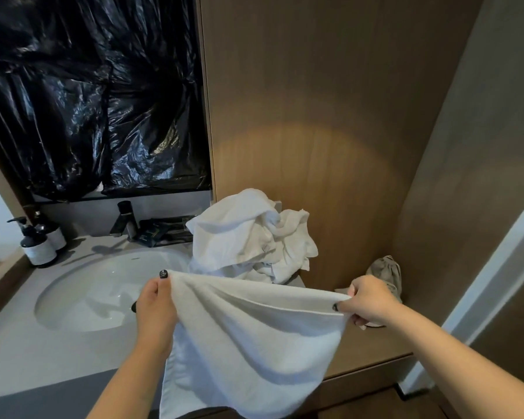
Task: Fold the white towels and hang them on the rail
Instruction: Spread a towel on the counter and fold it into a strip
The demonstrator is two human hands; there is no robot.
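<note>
Two hands (156, 306) (368, 300) pinch one towel (254, 343); crumpled towel pile (251, 237) behind.

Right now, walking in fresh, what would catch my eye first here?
First the white towel, stretched low in the middle between the left hand and right hand, each pinching a top corner. Behind it a crumpled pile of towels sits on the counter right of the sink. Black plastic sheeting fills the upper left.

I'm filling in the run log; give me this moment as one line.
stage: spreading towel | left hand: pinches corner | right hand: pinches corner | pile: unfolded, beside sink | rail: not in view
</note>
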